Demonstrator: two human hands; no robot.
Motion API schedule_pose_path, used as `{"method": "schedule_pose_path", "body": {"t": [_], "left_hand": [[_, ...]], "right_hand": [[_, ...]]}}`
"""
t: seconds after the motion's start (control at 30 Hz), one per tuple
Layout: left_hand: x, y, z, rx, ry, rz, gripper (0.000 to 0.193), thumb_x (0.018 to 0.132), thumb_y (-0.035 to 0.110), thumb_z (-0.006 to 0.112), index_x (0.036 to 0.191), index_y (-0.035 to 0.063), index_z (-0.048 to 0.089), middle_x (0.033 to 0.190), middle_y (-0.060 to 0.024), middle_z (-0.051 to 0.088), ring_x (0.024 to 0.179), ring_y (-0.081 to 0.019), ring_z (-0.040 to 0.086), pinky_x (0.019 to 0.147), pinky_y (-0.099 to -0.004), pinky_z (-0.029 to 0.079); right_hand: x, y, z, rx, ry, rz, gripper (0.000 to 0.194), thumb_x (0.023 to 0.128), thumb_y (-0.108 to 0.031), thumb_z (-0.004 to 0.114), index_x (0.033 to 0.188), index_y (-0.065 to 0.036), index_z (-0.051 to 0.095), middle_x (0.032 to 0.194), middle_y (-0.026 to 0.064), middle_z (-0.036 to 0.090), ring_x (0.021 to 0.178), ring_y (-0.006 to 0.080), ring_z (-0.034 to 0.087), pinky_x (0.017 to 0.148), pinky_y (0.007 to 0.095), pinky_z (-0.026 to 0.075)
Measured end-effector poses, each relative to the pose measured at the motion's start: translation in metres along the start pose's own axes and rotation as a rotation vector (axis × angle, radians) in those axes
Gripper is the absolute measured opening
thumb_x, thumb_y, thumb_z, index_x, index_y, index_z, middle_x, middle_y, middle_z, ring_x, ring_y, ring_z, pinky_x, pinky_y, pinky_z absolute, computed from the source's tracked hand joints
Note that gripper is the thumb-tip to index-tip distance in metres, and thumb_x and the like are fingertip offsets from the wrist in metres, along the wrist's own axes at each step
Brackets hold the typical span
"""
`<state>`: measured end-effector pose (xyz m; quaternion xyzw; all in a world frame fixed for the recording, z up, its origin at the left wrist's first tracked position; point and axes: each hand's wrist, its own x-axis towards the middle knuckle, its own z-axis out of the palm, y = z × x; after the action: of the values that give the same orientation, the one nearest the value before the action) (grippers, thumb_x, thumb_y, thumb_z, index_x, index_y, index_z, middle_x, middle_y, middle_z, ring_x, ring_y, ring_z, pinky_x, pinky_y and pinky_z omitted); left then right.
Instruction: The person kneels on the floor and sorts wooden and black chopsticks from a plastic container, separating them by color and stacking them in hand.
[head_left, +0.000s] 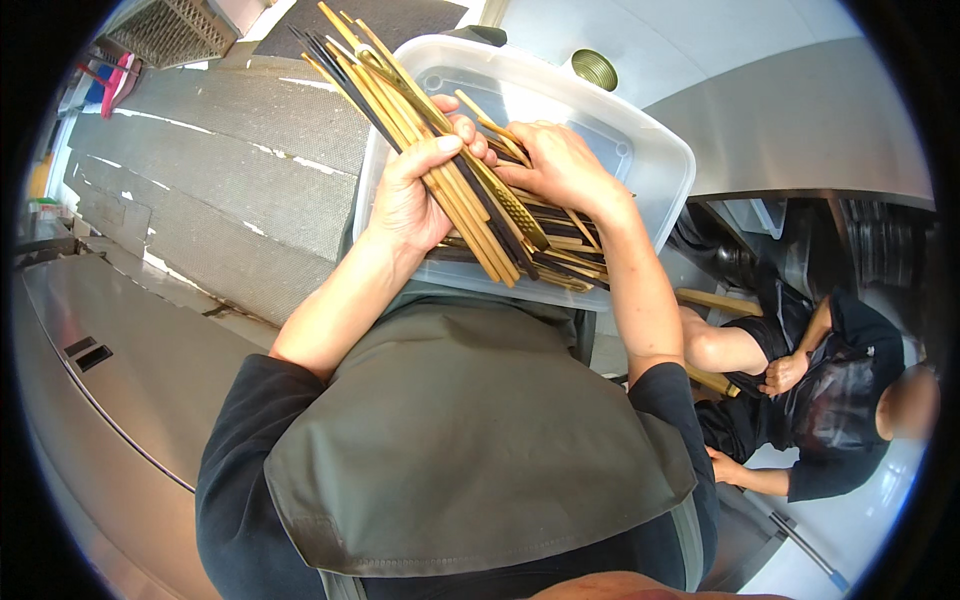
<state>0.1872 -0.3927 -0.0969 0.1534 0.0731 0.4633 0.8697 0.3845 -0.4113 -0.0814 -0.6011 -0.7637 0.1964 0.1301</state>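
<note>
My left hand (416, 187) grips a thick bundle of chopsticks (367, 94), pale wooden and black ones mixed, slanting from upper left to lower right. Among them lies a gold-coloured metal utensil (517, 210) with a dotted, broad end. Under the bundle is a translucent plastic tub (667, 161), in front of my apron. Inside it, more loose chopsticks (566, 247) lie in a heap on the near side. My right hand (559, 169) is over that heap, its fingers curled on a few chopsticks that stick out past the index finger. Its fingertips are partly hidden.
A co-worker (810, 382) sits to the right, near a metal counter (810, 120). An open tin can (592, 70) stands beyond the tub. Textured mats (247, 180) cover the floor at left. A steel unit (135, 360) is at lower left, a plastic crate (172, 34) at upper left.
</note>
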Motion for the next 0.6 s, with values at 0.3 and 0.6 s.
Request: {"method": "schedule_pose_path", "body": {"t": [0.3,0.6], "left_hand": [[-0.005,0.003,0.0,-0.025,-0.008,0.008,0.044,0.082,0.004,0.066,0.123,0.0079,0.048,0.094,-0.0074,0.054,0.09,-0.0212,0.055,0.094,-0.0404,0.048],[-0.006,0.004,0.001,-0.011,-0.003,0.001,0.044,0.082,0.003,0.065,0.122,0.0082,0.048,0.094,-0.0073,0.054,0.09,-0.0214,0.055,0.094,-0.0407,0.048]], "right_hand": [[-0.016,-0.004,-0.034,0.215,0.171,0.063,0.033,0.082,-0.023,0.071,0.104,0.001,0.064,0.087,0.0129,0.064,0.086,0.0279,0.061,0.08,0.0373,0.048],[-0.026,-0.01,-0.043,0.951,0.258,-0.026,0.029,0.094,-0.02,0.066,0.113,0.001,0.06,0.082,0.0026,0.06,0.074,0.0103,0.058,0.07,0.0235,0.048]]}}
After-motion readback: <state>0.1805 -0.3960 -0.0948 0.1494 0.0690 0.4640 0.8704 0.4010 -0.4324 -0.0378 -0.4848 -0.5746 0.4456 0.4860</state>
